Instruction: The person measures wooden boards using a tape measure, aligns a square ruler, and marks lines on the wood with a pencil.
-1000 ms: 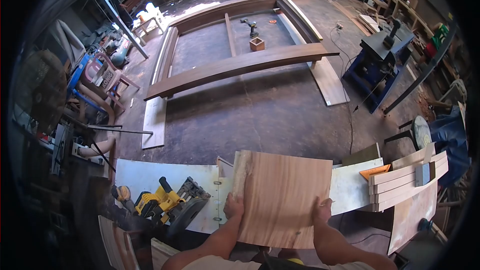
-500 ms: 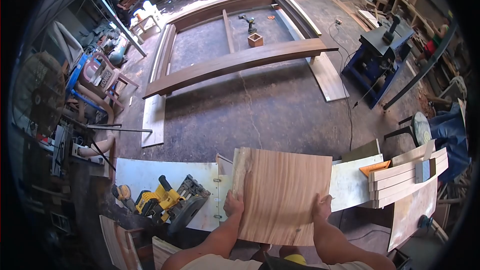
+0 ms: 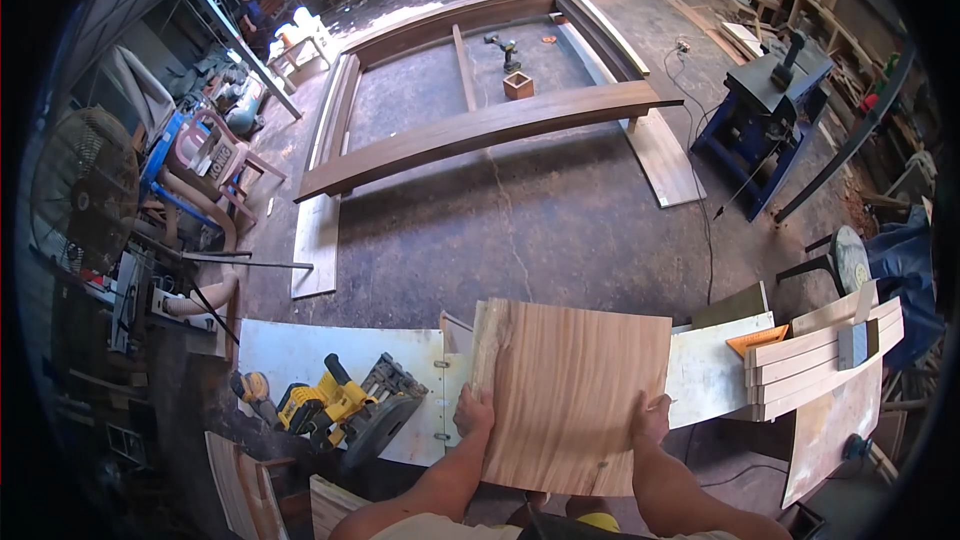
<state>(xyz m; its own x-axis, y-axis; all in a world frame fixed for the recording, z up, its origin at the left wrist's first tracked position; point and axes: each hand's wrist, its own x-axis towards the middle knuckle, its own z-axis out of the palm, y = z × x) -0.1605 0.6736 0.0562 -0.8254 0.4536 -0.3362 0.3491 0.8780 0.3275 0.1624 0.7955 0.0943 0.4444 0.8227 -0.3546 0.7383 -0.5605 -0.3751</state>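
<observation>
A wide light-brown wooden panel (image 3: 580,395) with flowing grain is held in front of my body, over the white work surface (image 3: 708,370). My left hand (image 3: 474,412) grips its left edge, and my right hand (image 3: 651,418) grips the right edge, both near the lower half. The fingers behind the panel are partly hidden. To the left of my left hand, a yellow circular saw (image 3: 350,405) rests on the white surface. Right of the panel lie an orange triangular square (image 3: 757,340) and stacked pale boards (image 3: 815,365).
A large brown wooden frame (image 3: 490,135) stands on the floor ahead, with a drill (image 3: 509,55) and small wooden box (image 3: 518,87) within or beside it. A blue machine stand (image 3: 760,130) and stool (image 3: 846,258) are right; a fan (image 3: 85,195) is left.
The view shifts slightly, moving the surroundings a little right and down in the picture. Both hands keep their grip on the panel.
</observation>
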